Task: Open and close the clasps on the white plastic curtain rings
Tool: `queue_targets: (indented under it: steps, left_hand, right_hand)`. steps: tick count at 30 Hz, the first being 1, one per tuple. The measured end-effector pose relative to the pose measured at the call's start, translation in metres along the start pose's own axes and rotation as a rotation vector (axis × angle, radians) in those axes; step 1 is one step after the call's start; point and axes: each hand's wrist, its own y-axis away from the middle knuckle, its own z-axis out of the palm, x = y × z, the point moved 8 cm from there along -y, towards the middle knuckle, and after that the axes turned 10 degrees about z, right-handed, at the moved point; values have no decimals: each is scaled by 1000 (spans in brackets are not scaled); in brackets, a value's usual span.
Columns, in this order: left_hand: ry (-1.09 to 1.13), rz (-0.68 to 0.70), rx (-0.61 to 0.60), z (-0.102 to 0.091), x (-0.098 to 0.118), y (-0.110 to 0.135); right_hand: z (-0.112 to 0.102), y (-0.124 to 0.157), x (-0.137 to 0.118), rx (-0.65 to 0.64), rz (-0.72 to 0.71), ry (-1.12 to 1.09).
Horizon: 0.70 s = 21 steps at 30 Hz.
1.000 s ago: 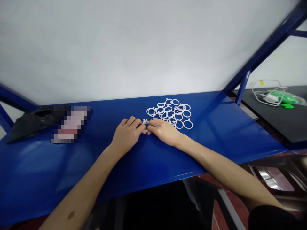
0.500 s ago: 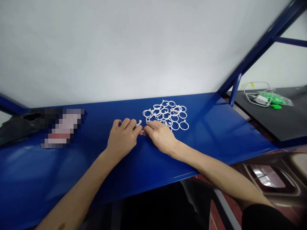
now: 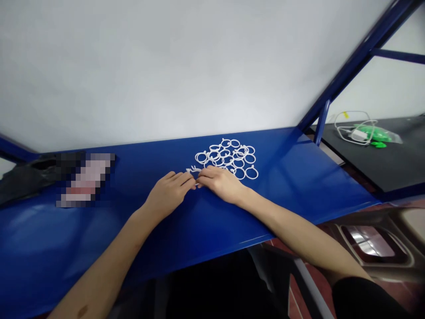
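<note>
Between my two hands is a white plastic ring [image 3: 197, 169] with small prongs at its upper left side; it looks parted there, and its lower portion is mostly covered by my fingers. My left hand [image 3: 168, 192] is closed, thumb and fingers pinching the ring's left side. On the opposite side, my right hand [image 3: 222, 184] grips the same ring with fingers curled and close to the left fingertips. Just beyond the right hand, a loose pile of similar white rings [image 3: 251, 178] lies overlapping on the blue table [image 3: 206, 226], each with a small nub.
A pixelated flat item [image 3: 88, 179] lies at the left beside a black plastic bag [image 3: 23, 179]. To the right, a dark side table [image 3: 375, 166] carries a white cable with a charger [image 3: 359, 135] and a green item in clear plastic. A blue frame post [image 3: 322, 122] stands between.
My left hand has turned and flattened, its knuckles lower than before. More of the ring's pronged part shows above the fingers. The view has shifted slightly.
</note>
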Motion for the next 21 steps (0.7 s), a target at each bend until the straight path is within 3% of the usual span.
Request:
queue_targets:
  steps: [8, 17, 21]
  left_hand:
    - [-79, -61, -75, 14, -4, 3]
    - [8, -175, -87, 14, -15, 5]
    - [-19, -140, -91, 13, -12, 2]
  right_hand:
    - [12, -5, 5, -2, 61, 33]
    - [11, -10, 4, -3, 150, 65]
    - [10, -9, 0, 17, 180, 110]
